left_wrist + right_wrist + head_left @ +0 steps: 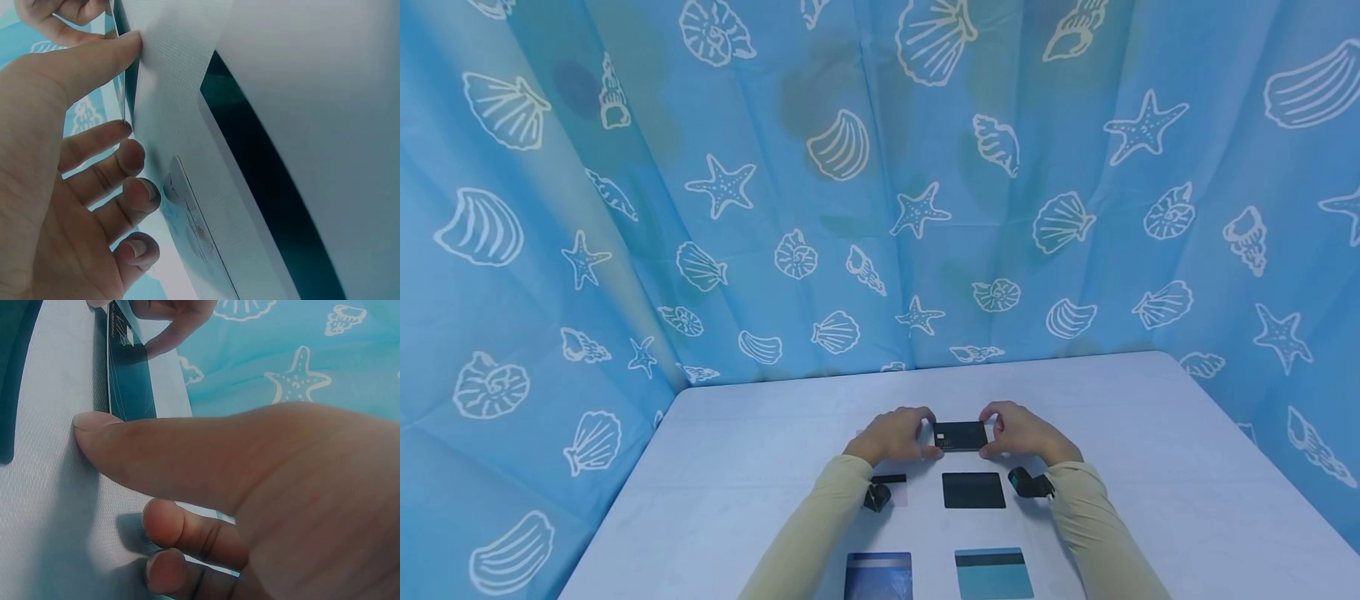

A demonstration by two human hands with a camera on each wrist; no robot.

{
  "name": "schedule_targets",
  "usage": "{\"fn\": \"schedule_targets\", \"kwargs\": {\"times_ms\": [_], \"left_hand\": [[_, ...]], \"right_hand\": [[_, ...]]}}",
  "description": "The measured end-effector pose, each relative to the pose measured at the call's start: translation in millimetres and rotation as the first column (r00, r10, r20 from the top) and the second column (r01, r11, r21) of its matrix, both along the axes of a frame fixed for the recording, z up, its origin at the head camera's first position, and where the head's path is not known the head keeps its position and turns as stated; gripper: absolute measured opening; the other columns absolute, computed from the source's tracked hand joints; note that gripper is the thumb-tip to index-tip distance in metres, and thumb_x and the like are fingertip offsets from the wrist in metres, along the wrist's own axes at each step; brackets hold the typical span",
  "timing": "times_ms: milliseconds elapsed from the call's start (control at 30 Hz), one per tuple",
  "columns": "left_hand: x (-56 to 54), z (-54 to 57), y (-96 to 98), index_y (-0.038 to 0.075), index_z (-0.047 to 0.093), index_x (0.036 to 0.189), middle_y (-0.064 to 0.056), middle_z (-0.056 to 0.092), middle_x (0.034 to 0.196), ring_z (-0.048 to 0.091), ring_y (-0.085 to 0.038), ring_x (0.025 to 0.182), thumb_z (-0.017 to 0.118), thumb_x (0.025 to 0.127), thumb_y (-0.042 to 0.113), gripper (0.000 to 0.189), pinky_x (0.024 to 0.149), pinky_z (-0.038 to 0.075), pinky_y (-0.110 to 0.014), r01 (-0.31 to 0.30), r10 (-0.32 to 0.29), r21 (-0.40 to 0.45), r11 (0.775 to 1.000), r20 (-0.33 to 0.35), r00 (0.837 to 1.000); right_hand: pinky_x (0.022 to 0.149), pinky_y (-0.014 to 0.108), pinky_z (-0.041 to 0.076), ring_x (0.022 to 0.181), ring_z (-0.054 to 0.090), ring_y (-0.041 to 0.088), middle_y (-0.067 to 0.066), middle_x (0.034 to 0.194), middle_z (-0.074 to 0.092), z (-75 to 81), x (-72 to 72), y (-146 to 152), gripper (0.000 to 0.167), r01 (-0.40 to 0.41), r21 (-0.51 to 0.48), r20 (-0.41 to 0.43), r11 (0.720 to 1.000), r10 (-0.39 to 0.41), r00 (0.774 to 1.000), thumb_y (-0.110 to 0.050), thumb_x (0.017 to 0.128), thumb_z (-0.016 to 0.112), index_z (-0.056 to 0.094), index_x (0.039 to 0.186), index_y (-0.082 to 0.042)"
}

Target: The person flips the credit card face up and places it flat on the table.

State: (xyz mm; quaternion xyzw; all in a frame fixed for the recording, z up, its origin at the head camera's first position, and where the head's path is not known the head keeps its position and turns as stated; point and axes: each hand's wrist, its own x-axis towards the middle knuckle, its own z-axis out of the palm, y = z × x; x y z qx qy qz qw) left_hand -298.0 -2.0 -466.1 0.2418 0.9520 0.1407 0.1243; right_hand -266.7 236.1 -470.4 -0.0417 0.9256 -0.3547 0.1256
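A black bank card (960,436) with a small chip and print lies between both hands toward the far part of the table. My left hand (895,435) pinches its left edge between thumb and index finger; in the left wrist view the other fingers (139,194) curl loosely beside it. At the right edge, my right hand (1021,432) holds the same card with thumb and forefinger. The right wrist view shows the thumb (156,440) along the near corner of the card (132,381), which looks flat or nearly flat on the cloth.
Nearer lies a plain black card (973,490). A pale card with a black stripe (269,169) is partly under the left wrist, and a pale printed card (197,234) lies by the left fingers. At the front are a blue card (878,579) and a teal striped card (994,575).
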Motion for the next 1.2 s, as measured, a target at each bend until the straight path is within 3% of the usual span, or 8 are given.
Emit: {"fn": "schedule_targets", "kwargs": {"times_ms": [1200], "left_hand": [[5.4, -0.8, -0.6, 0.022, 0.063, 0.136, 0.001, 0.070, 0.108, 0.061, -0.014, 0.093, 0.078, 0.088, 0.050, 0.057, 0.093, 0.055, -0.040, -0.001, 0.002, 0.014, 1.000, -0.039, 0.999]], "right_hand": [[0.062, 0.030, 0.042, 0.068, 0.052, 0.019, 0.006, 0.079, 0.056, 2.5, 3.5, -1.4, 0.062, 0.015, 0.009, 0.000, 1.000, -0.015, 1.000, -0.016, 0.079, 0.088, 0.059, 0.132, -0.001]]}}
